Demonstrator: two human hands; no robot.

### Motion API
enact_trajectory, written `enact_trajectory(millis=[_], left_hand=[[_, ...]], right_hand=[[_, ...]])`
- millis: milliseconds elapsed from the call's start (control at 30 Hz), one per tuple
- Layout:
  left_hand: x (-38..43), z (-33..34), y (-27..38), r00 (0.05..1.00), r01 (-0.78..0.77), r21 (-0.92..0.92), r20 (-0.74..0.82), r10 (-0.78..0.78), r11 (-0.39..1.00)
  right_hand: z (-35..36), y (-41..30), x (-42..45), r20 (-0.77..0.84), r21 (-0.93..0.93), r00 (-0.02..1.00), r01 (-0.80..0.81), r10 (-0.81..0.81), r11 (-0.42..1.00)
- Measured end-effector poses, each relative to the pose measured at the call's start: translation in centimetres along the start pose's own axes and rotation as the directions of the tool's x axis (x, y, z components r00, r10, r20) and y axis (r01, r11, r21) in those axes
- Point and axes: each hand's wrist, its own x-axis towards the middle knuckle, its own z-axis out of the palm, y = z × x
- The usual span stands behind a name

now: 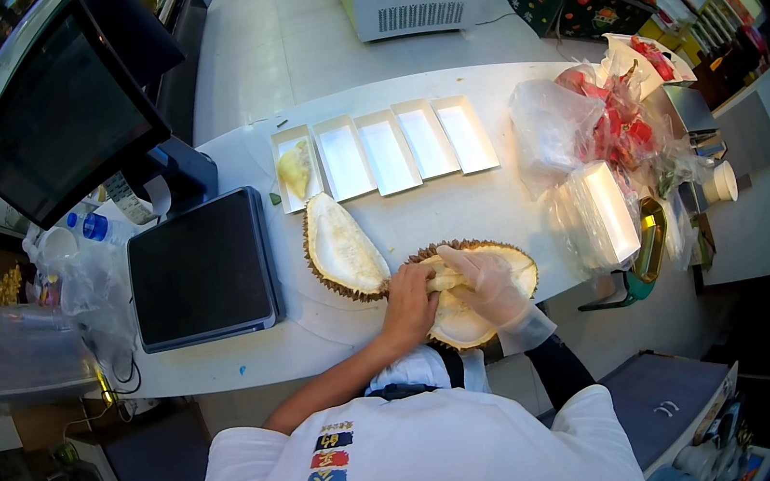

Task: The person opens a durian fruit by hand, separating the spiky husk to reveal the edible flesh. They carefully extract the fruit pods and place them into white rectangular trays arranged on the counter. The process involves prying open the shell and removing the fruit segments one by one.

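Observation:
An opened durian [457, 318] lies at the table's near edge, its spiny husk outward and pale inside facing up. My bare left hand [410, 303] curls its fingers over the durian's left side, at a pale ridge [446, 281] in the middle. In a clear plastic glove, my right hand [494, 286] reaches in from the right, fingers and thumb on either side of that ridge. What lies under the fingers is partly hidden. A separate piece of durian husk [342, 250], hollow side up, rests just to the left. Beyond it, yellow durian flesh [295, 170] sits in the leftmost white tray [291, 201].
Several white trays [384, 153] stand in a row with nothing in them. A dark flat device [199, 268] and a monitor [65, 111] occupy the left. Plastic bags [551, 116] and wrapped white trays [597, 216] crowd the right end of the table [340, 345].

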Motion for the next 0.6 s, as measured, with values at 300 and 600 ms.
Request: enact_trajectory(millis=[300,600], left_hand=[[0.3,-0.4,-0.1,0.981,-0.192,0.004,-0.040,0.192,0.981],[2.5,-2.0,0.7,0.997,-0.074,0.050,-0.022,0.075,0.996]], right_hand=[[-0.2,-0.5,-0.8,-0.101,-0.135,0.987,0.115,-0.129,0.984],[-5.3,6.6,-3.4,-0.563,0.285,0.693,-0.348,0.450,0.893]])
